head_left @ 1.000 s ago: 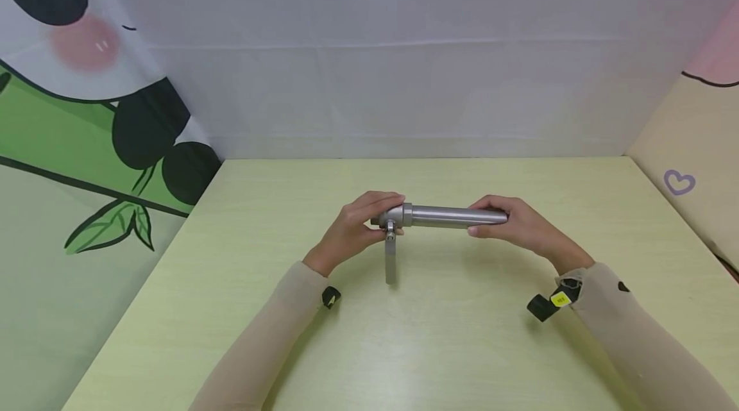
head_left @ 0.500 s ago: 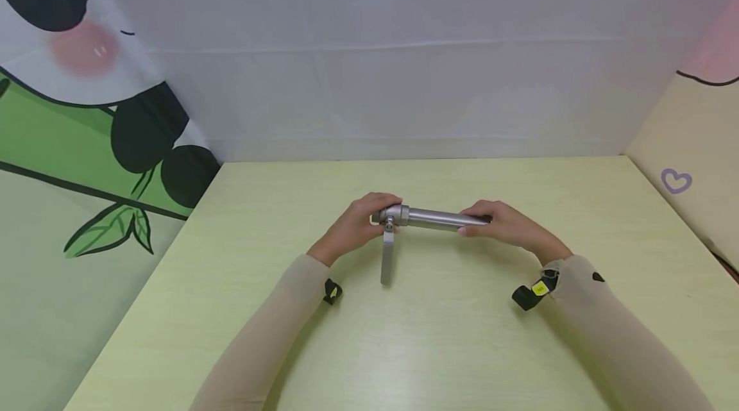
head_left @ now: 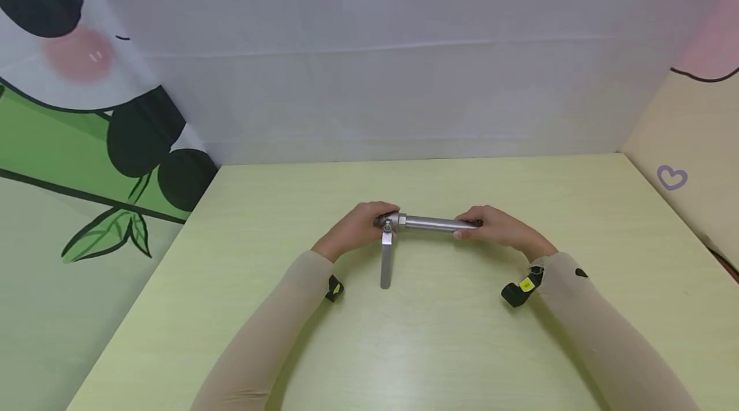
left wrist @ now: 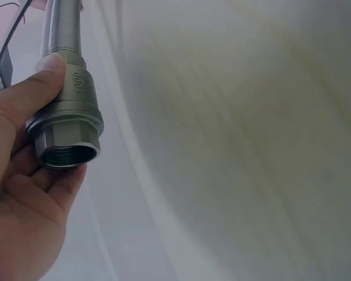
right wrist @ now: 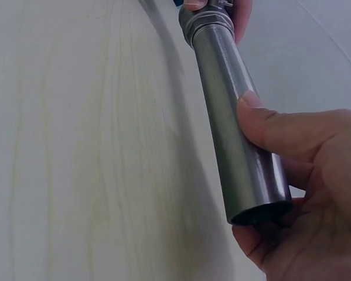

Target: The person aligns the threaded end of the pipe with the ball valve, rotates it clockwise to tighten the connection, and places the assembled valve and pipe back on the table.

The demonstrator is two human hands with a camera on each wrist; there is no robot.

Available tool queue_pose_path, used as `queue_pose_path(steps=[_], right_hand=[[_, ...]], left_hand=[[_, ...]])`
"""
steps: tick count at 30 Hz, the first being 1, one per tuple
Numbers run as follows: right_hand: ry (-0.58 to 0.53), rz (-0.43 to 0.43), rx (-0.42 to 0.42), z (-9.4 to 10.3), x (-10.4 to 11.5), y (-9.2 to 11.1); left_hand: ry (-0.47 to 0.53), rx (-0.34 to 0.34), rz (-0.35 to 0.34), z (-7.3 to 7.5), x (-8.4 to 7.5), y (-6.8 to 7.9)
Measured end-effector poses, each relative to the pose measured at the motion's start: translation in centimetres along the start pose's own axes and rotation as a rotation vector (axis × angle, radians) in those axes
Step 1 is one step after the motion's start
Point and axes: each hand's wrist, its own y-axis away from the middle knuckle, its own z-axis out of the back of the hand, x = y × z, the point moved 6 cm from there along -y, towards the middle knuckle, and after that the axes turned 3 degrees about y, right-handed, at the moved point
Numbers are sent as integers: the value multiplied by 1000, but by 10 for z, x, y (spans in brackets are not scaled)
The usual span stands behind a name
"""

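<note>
A metal ball valve with a hexagonal threaded end is held in my left hand; the thumb lies on its body and the fingers curl beneath. Its flat lever handle points down toward me in the head view. A smooth steel pipe joins the valve's right end, and both are held sideways over the table. My right hand grips the pipe near its hollow free end, thumb on one side, fingers on the other, as the right wrist view shows. Whether the pipe turns in the valve cannot be seen.
A pale wooden table lies under both arms. Behind it hangs a plain whitish cloth; a printed cartoon sheet stands at the left and a cream panel at the right. Black cameras sit on both wrists.
Valve and pipe have sunk slightly in the head view. My right hand has shifted left, and the pipe looks shorter from here. Both hands keep their hold throughout.
</note>
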Motion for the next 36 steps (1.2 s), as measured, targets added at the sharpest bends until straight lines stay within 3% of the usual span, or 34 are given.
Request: queue_pose_path(steps=[13, 25, 32, 36], right_hand=[[58, -16, 32, -7, -4, 1], [95, -41, 12, -5, -8, 5], [201, 46, -10, -10, 4, 11], [315, 64, -34, -10, 12, 19]], left_hand=[[-48, 109, 99, -8, 1, -1], [-60, 163, 165, -13, 4, -2], [-131, 246, 185, -13, 1, 9], [-136, 202, 211, -4, 1, 22]])
